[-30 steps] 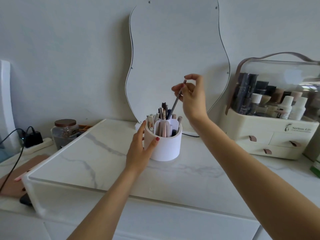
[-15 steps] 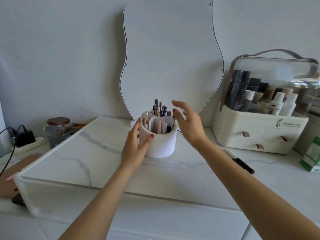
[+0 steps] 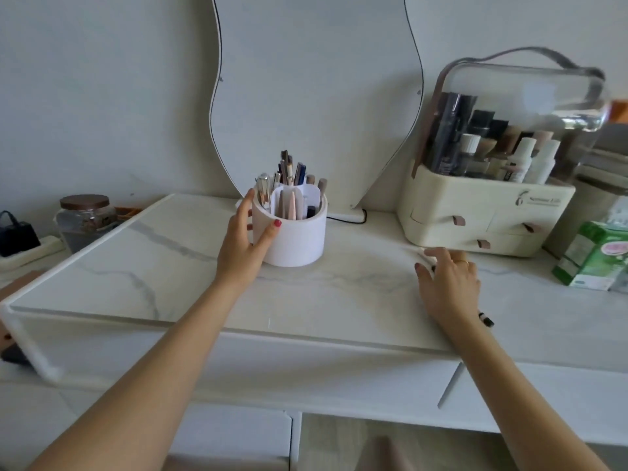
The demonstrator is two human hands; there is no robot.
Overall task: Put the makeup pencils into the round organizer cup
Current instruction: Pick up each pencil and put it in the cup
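Observation:
The white round organizer cup stands on the marble top, divided inside and holding several pencils and brushes. My left hand grips the cup's left side, thumb on the front wall. My right hand lies to the right on the marble, fingers spread flat over a white and black makeup pencil. Only the pencil's black end behind the wrist and its pale tip beyond the fingers show.
A wavy mirror leans against the wall behind the cup. A cream cosmetics case with drawers and a clear lid stands at right, with a green box beside it. A glass jar sits at left.
My right hand let a pencil into the cup, then swung right and down onto the pencil lying on the marble. My left hand stayed on the cup.

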